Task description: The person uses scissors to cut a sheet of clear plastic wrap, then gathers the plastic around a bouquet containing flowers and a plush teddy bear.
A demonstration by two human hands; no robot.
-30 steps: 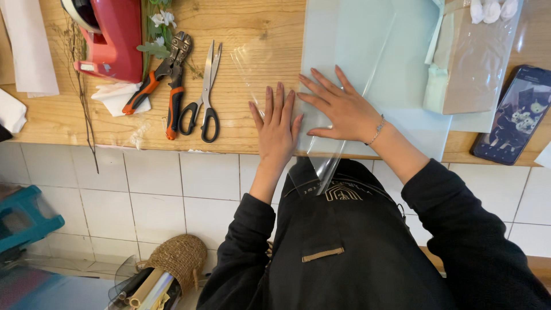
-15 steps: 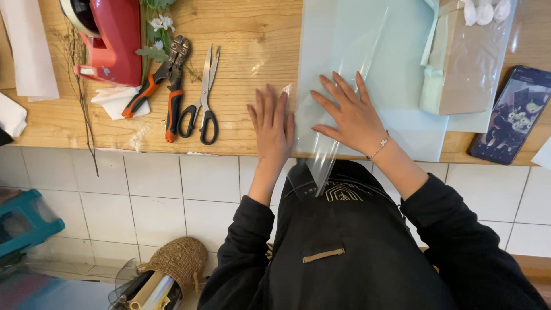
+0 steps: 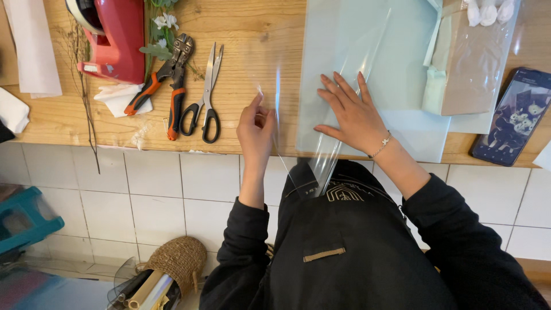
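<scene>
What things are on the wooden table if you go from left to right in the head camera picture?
White paper → red tape dispenser → orange-handled cutters → black-handled scissors → left hand → right hand → brown paper package → phone.

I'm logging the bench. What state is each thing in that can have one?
Clear film sheet: lying on the bench, left edge lifted.
Left hand: pinching the film's edge.
Right hand: flat, pressing the film down.
Scissors: closed, lying flat.
Orange-handled cutters: closed, lying flat.
Phone: screen lit, lying face up.
</scene>
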